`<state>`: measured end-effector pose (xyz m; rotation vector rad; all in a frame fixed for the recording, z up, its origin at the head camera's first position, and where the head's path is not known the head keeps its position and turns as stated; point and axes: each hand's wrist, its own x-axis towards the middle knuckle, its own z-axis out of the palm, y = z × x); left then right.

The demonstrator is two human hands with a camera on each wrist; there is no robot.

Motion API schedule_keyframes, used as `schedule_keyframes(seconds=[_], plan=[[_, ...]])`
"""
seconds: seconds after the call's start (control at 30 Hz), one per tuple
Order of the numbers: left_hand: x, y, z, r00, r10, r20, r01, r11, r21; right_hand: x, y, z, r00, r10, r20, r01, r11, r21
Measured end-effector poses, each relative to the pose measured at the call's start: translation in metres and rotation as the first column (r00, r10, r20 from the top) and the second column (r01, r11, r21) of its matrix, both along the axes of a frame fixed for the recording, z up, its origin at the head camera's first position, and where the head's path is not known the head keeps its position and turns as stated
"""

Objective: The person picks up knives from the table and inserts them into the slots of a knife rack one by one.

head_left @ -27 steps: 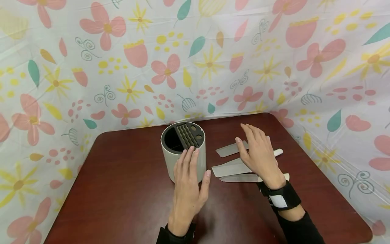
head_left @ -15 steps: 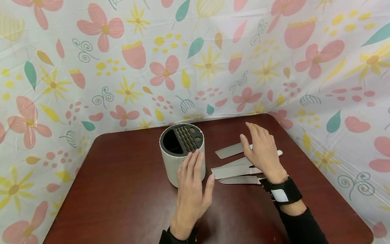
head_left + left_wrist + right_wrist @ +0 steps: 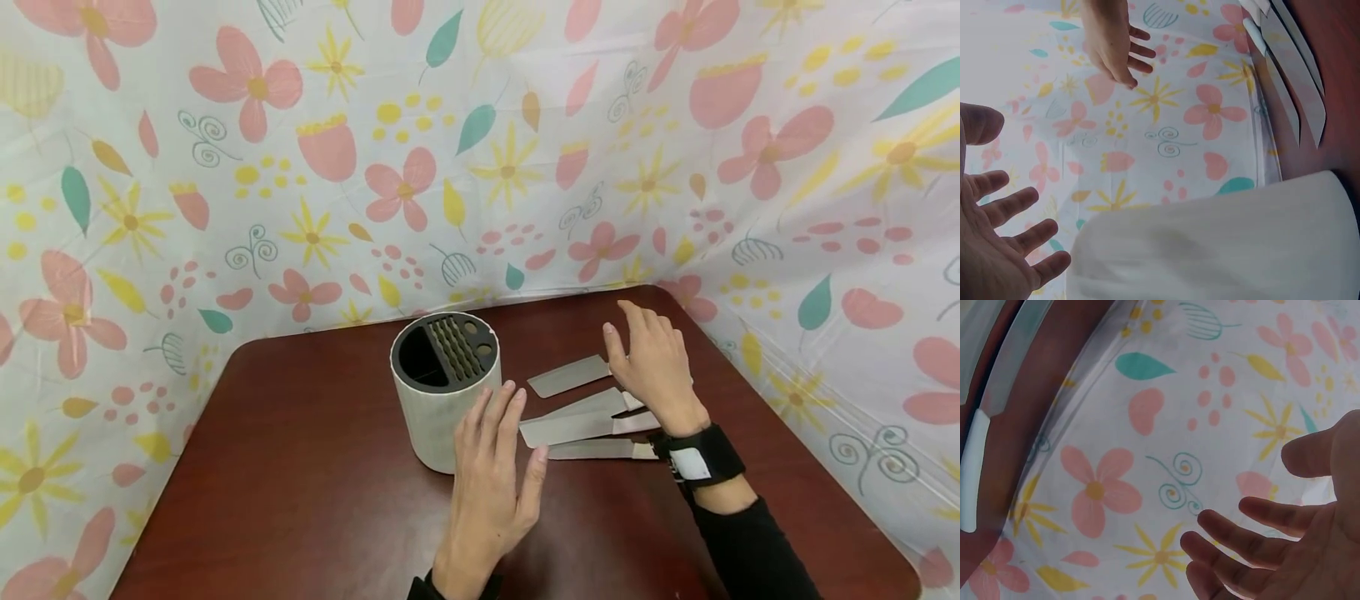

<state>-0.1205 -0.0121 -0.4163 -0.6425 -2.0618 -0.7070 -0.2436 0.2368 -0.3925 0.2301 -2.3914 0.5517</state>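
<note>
A round white knife block (image 3: pixel 442 417) with a dark slotted top (image 3: pixel 446 350) stands upright on the table. My left hand (image 3: pixel 491 492) hovers in front of its right side, fingers spread and holding nothing. Several knives with grey blades (image 3: pixel 573 427) and white handles (image 3: pixel 636 422) lie flat to the right of the block. Above their handle ends is my right hand (image 3: pixel 652 367), fingers extended and nothing in it; it hides part of the handles. In the left wrist view the block's white wall (image 3: pixel 1222 244) fills the bottom, with the left fingers (image 3: pixel 1013 206) beside it.
The dark red-brown table (image 3: pixel 300 467) has rounded corners. A white cloth (image 3: pixel 480 250) printed with flowers and leaves hangs behind and along its right side.
My left hand has drifted right and slightly down, away from the block's rim. My right hand has shifted a little to the right. The block and knives stay in place on the table.
</note>
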Motion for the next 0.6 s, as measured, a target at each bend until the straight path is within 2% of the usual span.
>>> schedule_keyframes(seconds=[0.13, 0.47, 0.6], plan=[[0.001, 0.004, 0.000, 1.000, -0.012, 0.004, 0.012, 1.000, -0.010, -0.007, 0.005, -0.001, 1.000, -0.031, 0.002, 0.031, 0.999, 0.020], [0.006, 0.009, -0.001, 1.000, -0.026, -0.004, 0.025, 0.999, -0.034, -0.028, 0.019, -0.009, 0.998, -0.059, 0.029, 0.059, 0.998, -0.002], [0.008, 0.009, -0.001, 0.999, -0.035, -0.001, 0.035, 0.999, -0.035, -0.038, 0.028, -0.014, 0.995, -0.069, 0.076, 0.069, 0.998, -0.008]])
